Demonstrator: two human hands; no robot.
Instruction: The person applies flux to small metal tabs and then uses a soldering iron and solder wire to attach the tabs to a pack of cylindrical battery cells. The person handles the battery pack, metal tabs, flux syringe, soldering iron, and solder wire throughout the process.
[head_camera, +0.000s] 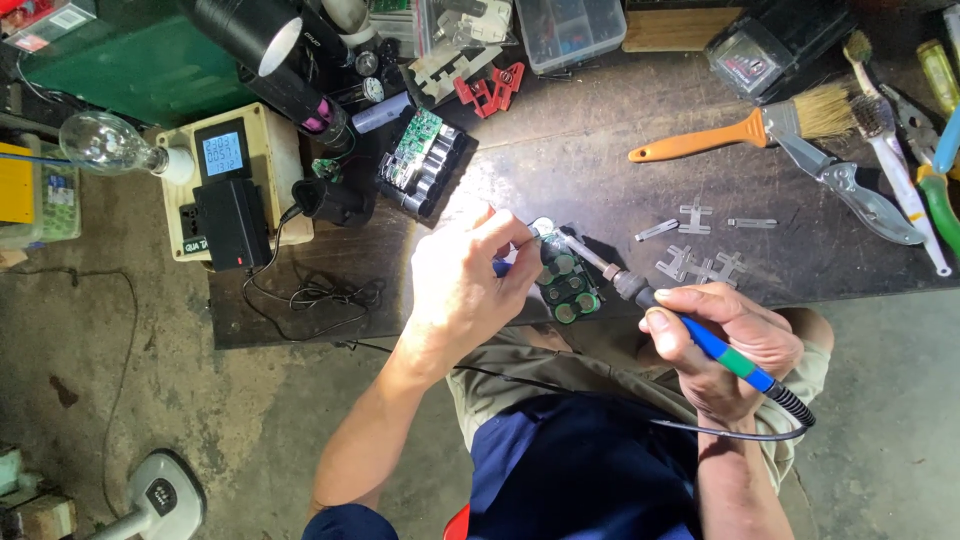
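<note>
Here the battery pack (568, 285) lies between both hands — left hand (465, 285), right hand (725, 345).

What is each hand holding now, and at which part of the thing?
The right hand holds a soldering iron by its blue and green handle. The left hand pinches something small over the green battery pack; what it is cannot be told.

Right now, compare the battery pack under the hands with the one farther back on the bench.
The near pack shows green cell ends and is steadied by the left hand, with the soldering iron in the right hand at its top. The far pack lies untouched, carries a green circuit board on top and looks larger. Both are bundles of cylindrical cells on the dark bench.
</note>
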